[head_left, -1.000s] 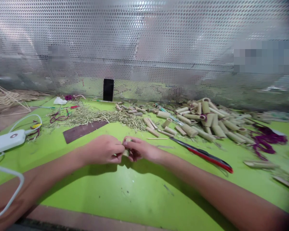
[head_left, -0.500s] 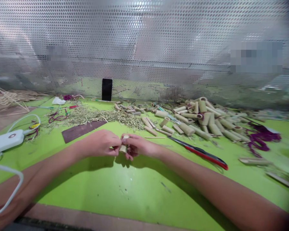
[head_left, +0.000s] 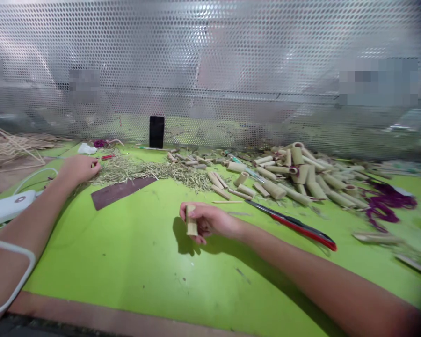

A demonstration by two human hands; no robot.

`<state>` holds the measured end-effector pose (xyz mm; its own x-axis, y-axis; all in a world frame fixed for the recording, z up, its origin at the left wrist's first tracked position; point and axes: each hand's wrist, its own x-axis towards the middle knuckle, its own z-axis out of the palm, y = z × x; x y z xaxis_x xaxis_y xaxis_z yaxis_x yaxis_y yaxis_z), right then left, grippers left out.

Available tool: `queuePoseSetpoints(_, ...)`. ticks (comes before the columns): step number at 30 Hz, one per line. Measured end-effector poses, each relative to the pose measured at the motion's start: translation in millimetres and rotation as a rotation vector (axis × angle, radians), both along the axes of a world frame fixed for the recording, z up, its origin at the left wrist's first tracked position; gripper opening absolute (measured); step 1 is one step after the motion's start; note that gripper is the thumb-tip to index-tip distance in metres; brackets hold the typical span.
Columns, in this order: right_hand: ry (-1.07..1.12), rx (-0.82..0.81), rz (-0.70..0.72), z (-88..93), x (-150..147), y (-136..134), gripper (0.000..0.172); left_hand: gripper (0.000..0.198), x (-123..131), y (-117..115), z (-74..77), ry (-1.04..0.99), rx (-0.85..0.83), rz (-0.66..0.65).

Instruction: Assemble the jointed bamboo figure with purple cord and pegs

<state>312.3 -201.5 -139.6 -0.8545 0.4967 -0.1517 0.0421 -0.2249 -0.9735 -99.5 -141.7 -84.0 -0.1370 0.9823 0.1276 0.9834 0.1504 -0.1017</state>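
Observation:
My right hand (head_left: 210, 221) is closed round a short pale bamboo tube (head_left: 191, 221), held upright over the green table (head_left: 133, 257). Far to the left, my left hand (head_left: 79, 169) has its fingers curled together beside the pile of thin shavings (head_left: 150, 169); what they hold, if anything, is too small to make out. Just past the fingertips lies a small red tool (head_left: 108, 157). A dark brown strip (head_left: 122, 191) rests between the two hands.
Cut bamboo pieces (head_left: 301, 173) are heaped at the back right, with a red and black knife (head_left: 294, 225) before them. Purple thread (head_left: 389, 201) lies farther right. A black phone (head_left: 156, 132) stands at the mesh. A white power strip (head_left: 10, 208) and cable are at left.
My left hand has left the bamboo tube and moved left and away to the shavings. My right hand keeps the tube, now more upright and slightly lower in view.

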Motion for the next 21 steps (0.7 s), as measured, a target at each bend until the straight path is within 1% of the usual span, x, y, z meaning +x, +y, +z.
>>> queuePoseSetpoints(3,-0.005,-0.009,-0.010,2.3,-1,-1,0.018,0.034,2,-2,-0.1,0.021,-0.029,0.077)
queuePoseSetpoints(7,-0.040,0.007,-0.037,5.6,-2,-4,0.021,0.035,6,-5,1.9,0.029,-0.018,0.114)
queuePoseSetpoints(11,-0.127,0.051,-0.066,10.7,-2,-6,0.024,0.041,8,-6,2.4,0.040,0.033,0.153)
queuePoseSetpoints(13,-0.155,0.063,-0.071,13.6,-3,-7,0.026,0.046,11,-6,3.1,0.047,0.073,0.147)
queuePoseSetpoints(15,-0.174,0.077,-0.073,15.3,-3,-7,0.028,0.047,19,-7,4.7,0.053,0.117,0.109)
queuePoseSetpoints(17,-0.193,0.086,-0.071,15.3,-3,-7,0.029,0.044,32,-9,6.7,0.056,0.164,0.032)
queuePoseSetpoints(19,-0.206,0.081,-0.062,13.9,-4,-6,0.029,0.040,50,-13,7.7,0.049,0.202,-0.088)
queuePoseSetpoints(21,-0.201,0.068,-0.055,12.2,-3,-5,0.031,0.041,71,-19,6.0,0.024,0.204,-0.259)
